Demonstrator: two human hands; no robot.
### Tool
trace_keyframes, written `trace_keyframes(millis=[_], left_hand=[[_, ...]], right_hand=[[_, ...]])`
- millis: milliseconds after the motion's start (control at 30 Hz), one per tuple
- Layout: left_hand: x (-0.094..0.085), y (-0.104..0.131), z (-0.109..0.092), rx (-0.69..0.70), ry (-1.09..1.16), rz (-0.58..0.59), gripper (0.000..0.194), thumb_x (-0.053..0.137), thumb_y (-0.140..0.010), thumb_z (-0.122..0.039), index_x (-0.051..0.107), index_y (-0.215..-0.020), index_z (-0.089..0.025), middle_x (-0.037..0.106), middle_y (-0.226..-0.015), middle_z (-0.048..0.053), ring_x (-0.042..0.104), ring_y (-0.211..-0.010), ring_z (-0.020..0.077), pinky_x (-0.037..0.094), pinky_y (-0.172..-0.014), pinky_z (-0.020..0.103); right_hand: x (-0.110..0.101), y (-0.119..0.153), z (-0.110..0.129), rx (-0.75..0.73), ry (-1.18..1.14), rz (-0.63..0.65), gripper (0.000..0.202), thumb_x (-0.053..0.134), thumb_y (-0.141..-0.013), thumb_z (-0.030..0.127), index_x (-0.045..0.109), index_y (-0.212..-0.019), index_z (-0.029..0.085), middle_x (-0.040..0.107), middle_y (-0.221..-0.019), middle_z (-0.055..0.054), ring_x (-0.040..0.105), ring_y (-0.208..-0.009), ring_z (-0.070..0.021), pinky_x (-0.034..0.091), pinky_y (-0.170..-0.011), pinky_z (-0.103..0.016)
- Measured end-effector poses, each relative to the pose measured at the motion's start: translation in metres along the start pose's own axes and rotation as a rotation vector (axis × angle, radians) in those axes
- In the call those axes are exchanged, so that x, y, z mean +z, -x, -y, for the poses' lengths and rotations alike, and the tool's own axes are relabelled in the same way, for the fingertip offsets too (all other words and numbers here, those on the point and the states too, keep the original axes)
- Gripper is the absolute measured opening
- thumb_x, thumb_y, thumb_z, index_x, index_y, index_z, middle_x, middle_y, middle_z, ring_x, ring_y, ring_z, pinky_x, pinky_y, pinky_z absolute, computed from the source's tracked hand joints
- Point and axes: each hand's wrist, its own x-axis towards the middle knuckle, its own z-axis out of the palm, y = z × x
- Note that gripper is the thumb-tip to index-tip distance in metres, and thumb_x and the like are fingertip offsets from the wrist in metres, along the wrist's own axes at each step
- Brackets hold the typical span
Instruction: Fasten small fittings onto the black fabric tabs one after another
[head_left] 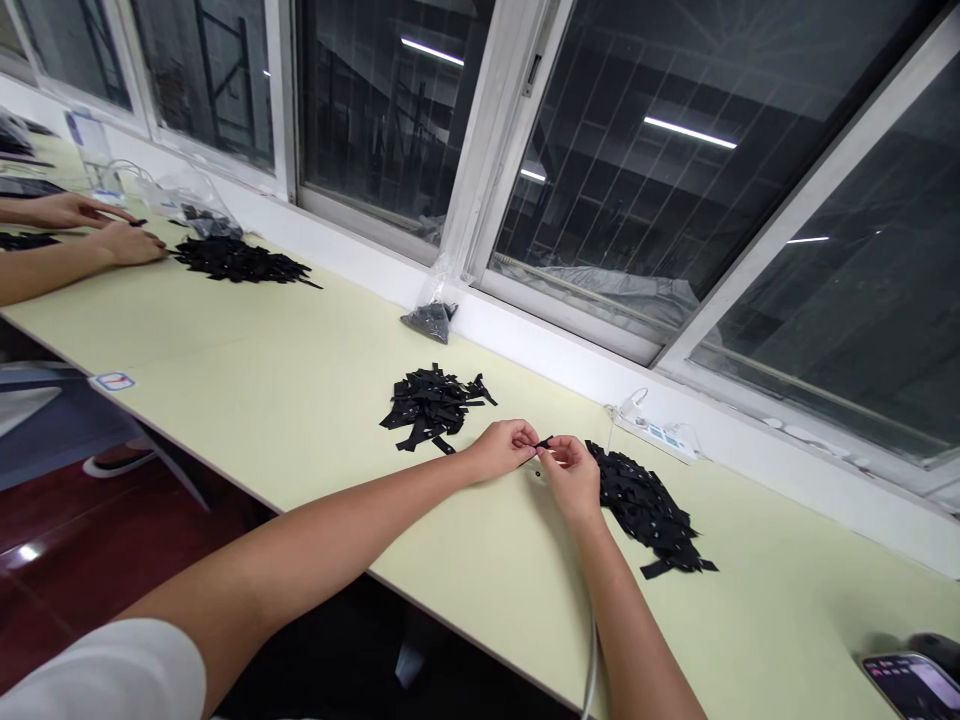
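My left hand (504, 449) and my right hand (574, 478) meet over the pale green table (465, 540). Both pinch one small black strip (543, 443) between their fingertips. To the left of my left hand lies a loose pile of black strips (431, 402). A larger heap of black strips (649, 508) spreads just right of my right hand. A tiny dark piece (538, 474) rests on the table below my fingertips.
A clear bag of dark pieces (431, 320) leans by the window ledge. A white power strip (656, 436) sits behind the right heap. At far left, another person's hands (124, 243) are near a black pile (236, 260). A phone (911, 685) lies lower right.
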Motion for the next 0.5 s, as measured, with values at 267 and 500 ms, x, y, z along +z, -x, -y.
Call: trace_keyframes(millis=[267,500], left_hand=[[0.0000,-0.0031,0.0054,-0.052,-0.056,-0.051,0.013,0.072,-0.077,-0.016,0.068,-0.089,-0.013,0.072,-0.080,0.005,0.067,-0.077,0.0156,0.051,-0.071,0.026],[0.0006,-0.0031,0.0046,0.007,-0.037,-0.037,0.007,0.067,-0.077,-0.013,0.066,-0.085,-0.013,0.068,-0.077,0.003,0.064,-0.074,0.0129,0.050,-0.071,0.025]], right_hand=[[0.0000,0.0025,0.0080,-0.073,0.126,-0.034,0.032,0.067,-0.078,0.049,0.062,-0.093,0.022,0.069,-0.087,-0.006,0.062,-0.071,-0.0188,0.049,-0.063,-0.030],[-0.0005,0.0012,0.0006,-0.067,0.074,0.012,0.041,0.067,-0.079,0.048,0.055,-0.107,0.021,0.063,-0.085,-0.003,0.059,-0.068,-0.0169,0.048,-0.062,-0.030]])
